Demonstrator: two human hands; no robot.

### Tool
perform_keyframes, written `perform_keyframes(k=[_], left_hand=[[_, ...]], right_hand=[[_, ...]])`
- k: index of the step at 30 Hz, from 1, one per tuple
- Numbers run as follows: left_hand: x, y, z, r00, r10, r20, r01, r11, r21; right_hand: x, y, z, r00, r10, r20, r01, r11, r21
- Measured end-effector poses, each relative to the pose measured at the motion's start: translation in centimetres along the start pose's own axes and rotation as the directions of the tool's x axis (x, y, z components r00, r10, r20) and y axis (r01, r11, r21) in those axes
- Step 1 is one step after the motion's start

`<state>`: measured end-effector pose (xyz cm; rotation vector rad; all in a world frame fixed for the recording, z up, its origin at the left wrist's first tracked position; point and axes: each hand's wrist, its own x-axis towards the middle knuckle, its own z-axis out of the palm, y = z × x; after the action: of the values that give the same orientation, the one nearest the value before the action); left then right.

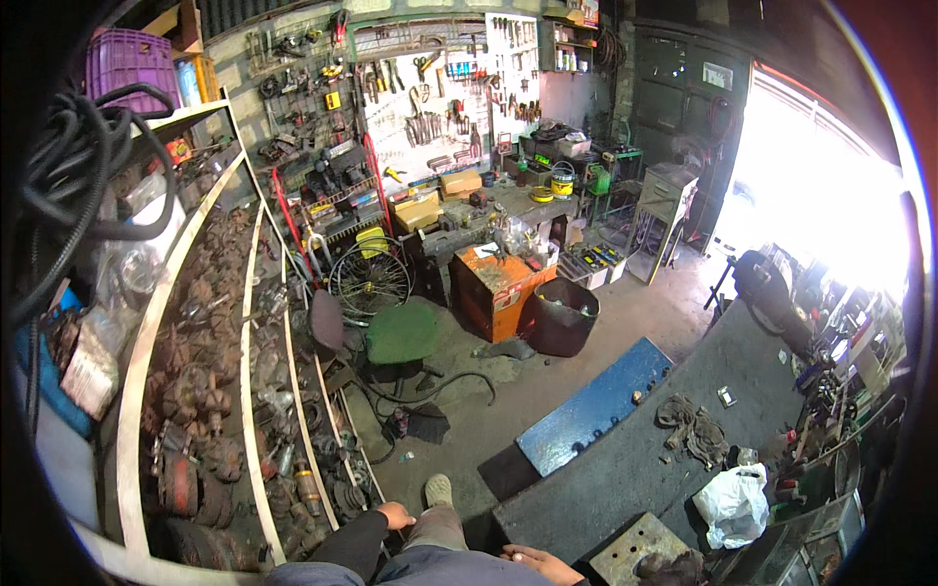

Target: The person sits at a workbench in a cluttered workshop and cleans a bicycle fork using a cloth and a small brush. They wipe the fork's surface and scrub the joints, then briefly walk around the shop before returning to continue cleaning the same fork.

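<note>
- fingers [405, 522] of the left hand [394, 515] curl partly beside the leg [437, 532], near the shelf [248, 391]; whether they grip anything, i cannot tell.
- right hand [542, 564]: loosely open by the near edge of the table [586, 498], nothing visible in it; contact is unclear.
- metal plate [630, 547] with holes, just right of that hand, carries a dark cloth [669, 569]; a blind reach could graze knuckles on its edge.
- metal parts [200, 400] crowd the shelf on the left; a knock could send loose ones toward the shoe [439, 490].
- blue panel [591, 410] lies along the table's far side; its support is unclear, so a bump might shift it.
- dark hose [430, 399] curls across the floor [479, 430] ahead; a foot catching it could cause a trip.
</note>
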<state>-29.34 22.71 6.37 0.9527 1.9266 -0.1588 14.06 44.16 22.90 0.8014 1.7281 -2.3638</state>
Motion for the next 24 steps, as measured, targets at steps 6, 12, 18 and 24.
perform_keyframes(k=[6,12,18,24], left_hand=[[7.1,-2.1,-10.3,0.999,-0.013,-0.048,0.008,0.995,-0.102],[13.7,-9.2,-19.1,0.999,0.044,-0.022,-0.045,0.999,-0.028],[17.8,-14.3,-26.1,0.997,-0.017,-0.08,-0.001,0.976,-0.216],[20.4,-17.3,-31.9,0.989,-0.144,0.031,0.148,0.96,-0.239]], right_hand=[[6.9,-3.0,-2.5,0.997,0.056,-0.054,-0.051,0.996,0.078],[21.3,-8.1,-2.2,0.994,0.06,-0.093,-0.074,0.984,-0.162],[34.8,-13.1,-2.7,0.926,0.368,-0.082,-0.369,0.84,-0.399],[41.6,-7.2,-5.9,0.966,0.226,-0.122,-0.256,0.815,-0.52]])
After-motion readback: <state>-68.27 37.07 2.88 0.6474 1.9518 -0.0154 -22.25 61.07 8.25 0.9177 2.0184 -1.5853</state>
